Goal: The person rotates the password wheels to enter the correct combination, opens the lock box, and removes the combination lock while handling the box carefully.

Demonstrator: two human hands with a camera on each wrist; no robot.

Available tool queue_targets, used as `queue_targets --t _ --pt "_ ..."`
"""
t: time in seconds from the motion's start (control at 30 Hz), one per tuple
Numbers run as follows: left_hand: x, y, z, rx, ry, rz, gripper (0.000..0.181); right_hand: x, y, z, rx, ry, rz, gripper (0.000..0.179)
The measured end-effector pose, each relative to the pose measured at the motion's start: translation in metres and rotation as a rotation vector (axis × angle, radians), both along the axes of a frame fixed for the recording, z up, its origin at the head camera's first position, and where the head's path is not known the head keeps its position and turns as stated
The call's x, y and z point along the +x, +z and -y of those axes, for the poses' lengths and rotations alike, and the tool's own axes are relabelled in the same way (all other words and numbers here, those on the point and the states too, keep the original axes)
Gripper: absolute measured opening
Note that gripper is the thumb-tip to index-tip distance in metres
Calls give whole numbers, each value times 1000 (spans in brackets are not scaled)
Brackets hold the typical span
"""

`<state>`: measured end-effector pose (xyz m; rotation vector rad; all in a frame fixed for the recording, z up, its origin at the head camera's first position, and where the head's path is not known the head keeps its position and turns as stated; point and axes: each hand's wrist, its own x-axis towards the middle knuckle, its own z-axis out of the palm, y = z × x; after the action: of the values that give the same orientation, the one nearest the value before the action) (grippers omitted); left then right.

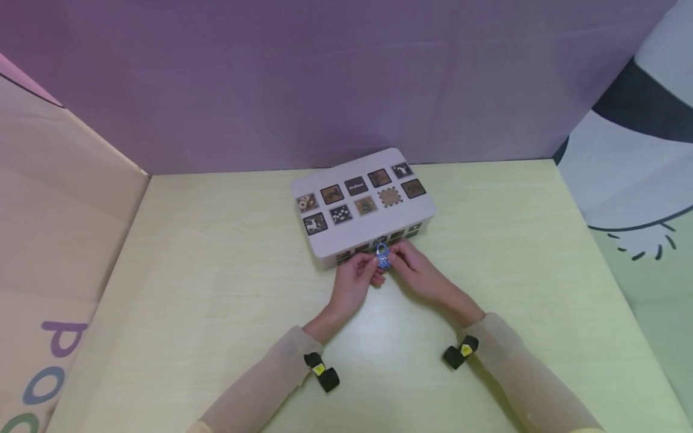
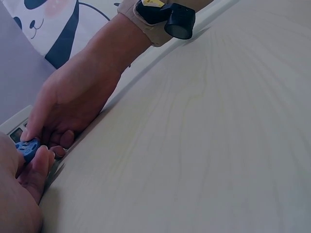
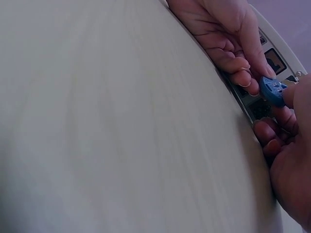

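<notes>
Between the two hands is a small blue piece with printed markings and a loop at its top end. My left hand pinches its left side between thumb and fingers. From the other side my right hand grips it the same way, thumb on top. In the right wrist view the blue piece shows a rounded edge and a bit of shiny metal by it. Just behind the hands stands a white box with square pictures on its lid and front side; the fingertips overlap its front face.
The box sits at an angle on a pale wood-grain table, near its back edge. A purple panel rises behind, with printed panels at the sides. Each sleeve carries a black wrist camera.
</notes>
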<state>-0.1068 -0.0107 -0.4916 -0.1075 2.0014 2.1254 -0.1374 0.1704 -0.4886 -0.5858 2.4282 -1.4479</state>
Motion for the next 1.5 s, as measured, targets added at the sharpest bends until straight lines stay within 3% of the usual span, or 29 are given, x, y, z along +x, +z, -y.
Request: queue_targets --t 1.03,1.5 --pt "0 -1 0 -12 2 -15 19 -1 -1 -1 12 -3 2 10" --pt "0 -2 0 -22 2 -19 19 -1 0 -1 5 -51 64 20"
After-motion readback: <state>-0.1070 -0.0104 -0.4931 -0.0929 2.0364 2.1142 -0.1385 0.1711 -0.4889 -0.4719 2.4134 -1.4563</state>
